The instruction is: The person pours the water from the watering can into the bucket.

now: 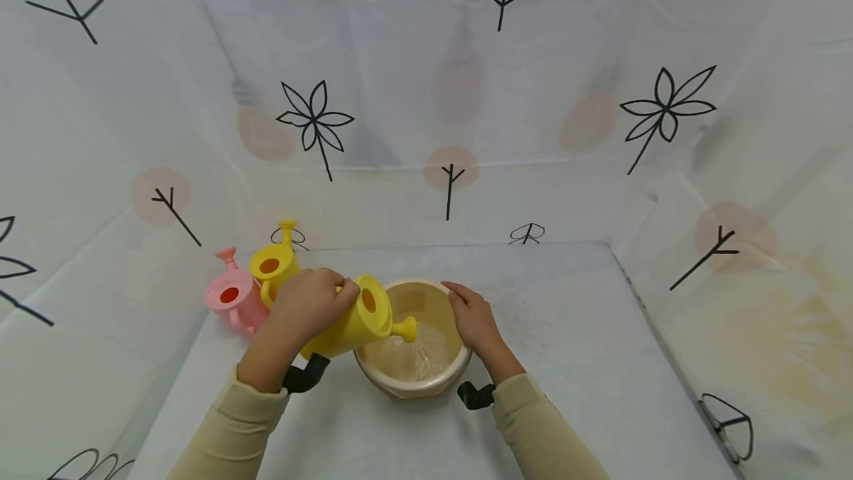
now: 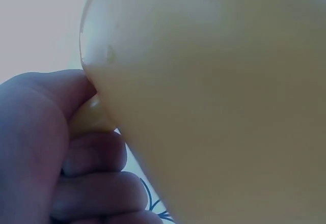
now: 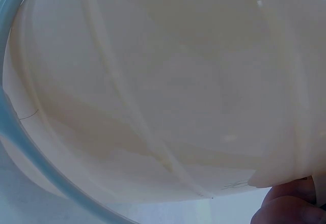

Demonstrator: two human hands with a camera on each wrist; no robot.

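Observation:
My left hand (image 1: 313, 304) grips the handle of a yellow watering can (image 1: 353, 328), which is tilted to the right. Its round spout head (image 1: 404, 329) hangs over the inside of a cream bowl (image 1: 413, 389). In the left wrist view, curled fingers (image 2: 102, 193) wrap the handle, and the can's body fills most of the picture. My right hand (image 1: 474, 321) holds the bowl's right rim. The bowl's ribbed wall (image 3: 204, 96) fills the right wrist view, with fingertips (image 3: 288, 208) at its lower right edge. A glossy, rippled patch like water shows on the bowl's floor.
A pink watering can (image 1: 235, 298) and a second yellow watering can (image 1: 273, 264) stand upright left of my left forearm. The white table (image 1: 553, 332) meets cloth walls (image 1: 400, 58) printed with leaves and twigs at its back and sides.

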